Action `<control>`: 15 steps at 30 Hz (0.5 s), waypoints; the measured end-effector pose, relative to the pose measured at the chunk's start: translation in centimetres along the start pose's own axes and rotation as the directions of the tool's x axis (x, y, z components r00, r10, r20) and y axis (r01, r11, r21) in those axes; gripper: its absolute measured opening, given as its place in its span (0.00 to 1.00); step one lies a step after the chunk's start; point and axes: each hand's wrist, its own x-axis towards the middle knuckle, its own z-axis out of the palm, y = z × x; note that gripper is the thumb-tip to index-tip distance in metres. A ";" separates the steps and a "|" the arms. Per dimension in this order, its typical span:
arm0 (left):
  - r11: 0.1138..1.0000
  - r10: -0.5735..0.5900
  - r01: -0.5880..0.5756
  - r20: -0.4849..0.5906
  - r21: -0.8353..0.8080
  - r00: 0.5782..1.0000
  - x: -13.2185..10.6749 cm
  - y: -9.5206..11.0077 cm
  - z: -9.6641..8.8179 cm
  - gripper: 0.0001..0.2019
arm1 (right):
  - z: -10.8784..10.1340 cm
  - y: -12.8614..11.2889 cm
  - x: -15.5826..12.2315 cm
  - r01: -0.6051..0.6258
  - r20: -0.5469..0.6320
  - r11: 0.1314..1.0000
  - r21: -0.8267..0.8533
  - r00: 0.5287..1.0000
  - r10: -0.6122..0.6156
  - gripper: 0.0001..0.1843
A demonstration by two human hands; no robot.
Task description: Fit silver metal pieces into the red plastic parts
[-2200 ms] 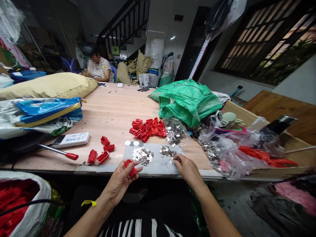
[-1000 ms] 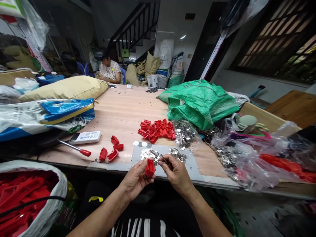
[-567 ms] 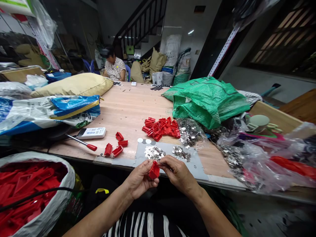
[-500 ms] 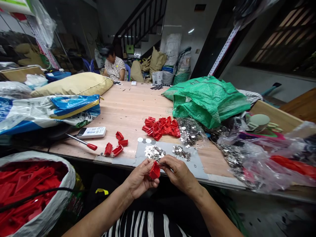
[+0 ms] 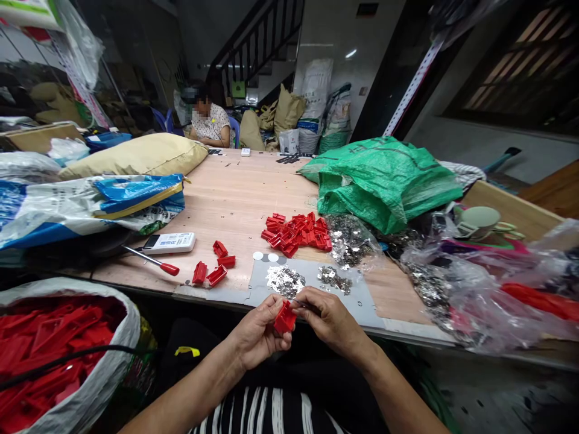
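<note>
My left hand (image 5: 263,330) is closed around a red plastic housing (image 5: 284,317), held just off the table's front edge. At the housing's right side, my right hand (image 5: 322,311) has its fingertips pinched together; whatever they hold is too small or hidden to name. Behind my hands, a pile of shiny metal pieces (image 5: 284,281) and a smaller pile of darker metal pieces (image 5: 335,279) lie on a grey sheet (image 5: 260,289). Farther back is a heap of red plastic housings (image 5: 296,234). Several more red housings (image 5: 217,275) lie to the left.
A red-handled screwdriver (image 5: 154,261) and a white device (image 5: 170,242) lie at left. An open sack (image 5: 131,313) of red parts stands below. On the right are a green woven sack (image 5: 384,181) and plastic bags of metal pieces (image 5: 350,238). A person (image 5: 211,123) sits at the far end.
Both hands keep the same hold at nearly the same place. The red housing has tilted slightly, and the whole view has shifted a little.
</note>
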 end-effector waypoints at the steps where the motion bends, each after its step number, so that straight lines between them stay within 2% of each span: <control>1: 1.000 -0.015 0.015 0.005 -0.004 1.000 0.0 0.0 -0.1 0.08 | 0.0 0.0 0.0 -0.003 0.002 1.000 0.005 1.000 0.003 0.06; 5: 0.999 -0.052 0.052 0.016 -0.016 0.999 0.1 -0.3 -0.3 0.08 | 0.1 -0.2 -0.1 -0.010 0.010 1.000 -0.011 1.000 0.011 0.07; 8: 0.999 -0.017 0.017 0.002 -0.041 1.000 0.1 -0.4 -0.4 0.08 | -0.1 -0.4 -0.1 -0.030 0.030 1.000 -0.002 0.999 0.030 0.08; 12: 0.998 0.021 -0.022 -0.020 -0.053 1.000 0.1 -0.3 -0.5 0.09 | -0.6 -0.3 -0.2 -0.070 0.076 0.993 0.097 0.995 0.062 0.11; 15: 0.999 0.032 -0.033 -0.015 -0.020 0.999 -0.1 -0.1 -0.3 0.09 | -0.9 0.2 -0.2 -0.145 0.048 0.972 0.182 0.989 0.139 0.10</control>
